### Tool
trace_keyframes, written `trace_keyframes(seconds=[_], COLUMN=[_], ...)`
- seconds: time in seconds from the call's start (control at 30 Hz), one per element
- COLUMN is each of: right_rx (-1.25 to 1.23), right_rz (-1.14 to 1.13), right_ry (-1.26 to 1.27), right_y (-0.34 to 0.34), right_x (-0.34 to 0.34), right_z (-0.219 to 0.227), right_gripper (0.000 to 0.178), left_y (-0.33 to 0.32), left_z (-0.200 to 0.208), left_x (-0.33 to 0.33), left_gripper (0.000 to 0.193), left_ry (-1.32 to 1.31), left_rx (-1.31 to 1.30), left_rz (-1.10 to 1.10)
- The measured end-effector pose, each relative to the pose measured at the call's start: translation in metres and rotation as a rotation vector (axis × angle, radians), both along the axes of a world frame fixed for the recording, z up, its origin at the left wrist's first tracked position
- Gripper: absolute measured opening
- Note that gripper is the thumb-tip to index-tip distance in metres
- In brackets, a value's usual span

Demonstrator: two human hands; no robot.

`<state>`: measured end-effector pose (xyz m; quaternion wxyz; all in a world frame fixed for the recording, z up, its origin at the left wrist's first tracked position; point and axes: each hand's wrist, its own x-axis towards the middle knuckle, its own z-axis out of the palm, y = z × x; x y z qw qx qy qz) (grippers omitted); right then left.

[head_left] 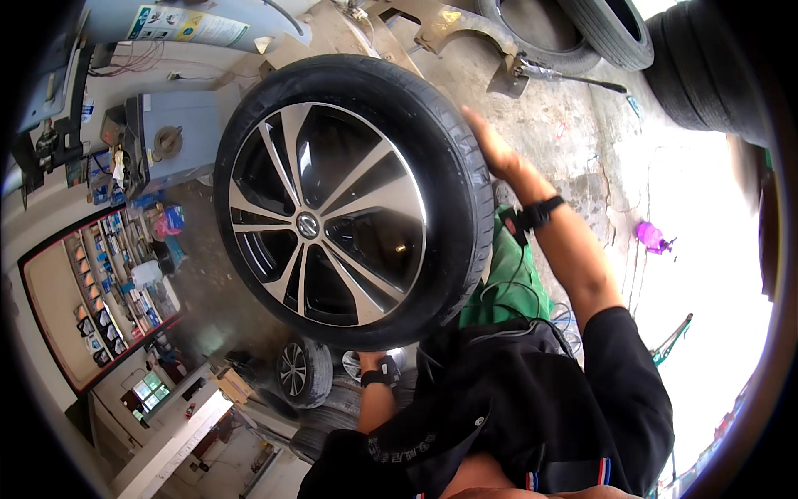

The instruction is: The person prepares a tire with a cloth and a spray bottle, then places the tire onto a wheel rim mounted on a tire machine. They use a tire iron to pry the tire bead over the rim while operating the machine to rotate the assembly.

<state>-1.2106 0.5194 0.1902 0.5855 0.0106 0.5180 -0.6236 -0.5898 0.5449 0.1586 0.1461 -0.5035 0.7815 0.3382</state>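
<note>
A car wheel [307,224] fills the middle of the view, a black tyre on a silver and black spoked rim, its outer face turned up toward me. My right hand [492,151] presses along the tread at the tyre's right side, fingers reaching forward. At the wheel's near lower edge, my left hand [371,358] goes under the tyre, and its fingers are hidden there. Dark straps sit around both wrists. Between them, the two hands hold the wheel.
Ahead is a machine's metal frame [453,29], with loose tyres [615,37] and stacked tyres [706,75] beyond to the right. Another wheel [303,372] stands at lower left. A grey cabinet [179,137] is on the left; a purple bottle [652,237] lies on the floor at right.
</note>
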Motion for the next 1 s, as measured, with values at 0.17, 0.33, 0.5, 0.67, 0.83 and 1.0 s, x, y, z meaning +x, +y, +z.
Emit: trace_keyframes(seconds=[0.17,0.33,0.5,0.67,0.83,1.0], right_rx=[-0.058,-0.028,0.034,0.024,0.042,0.031], right_rz=[0.072,0.038,0.103,0.141,0.079,0.131], right_ry=[-0.142,0.021,0.076,-0.014,-0.042,-0.145], right_y=[-0.046,-0.04,-0.038,-0.047,-0.045,-0.041], right_x=[-0.031,-0.02,-0.024,-0.023,-0.018,-0.023], right_z=[-0.006,0.017,0.025,-0.002,0.009,-0.004], right_gripper=[0.058,0.054,0.057,0.058,0.056,0.06], left_y=[0.002,0.013,0.011,0.039,0.049,0.025], left_z=[-0.001,0.0,0.0,-0.016,-0.072,-0.038], left_x=[0.003,0.007,0.002,0.012,0.072,0.008], left_gripper=[0.035,0.033,0.031,0.029,0.028,0.047], left_ry=[-0.021,-0.015,0.01,0.096,0.095,0.126], left_rx=[-0.076,-0.022,0.068,0.13,0.141,0.219], left_rz=[-0.121,0.007,0.172,0.397,0.47,0.37])
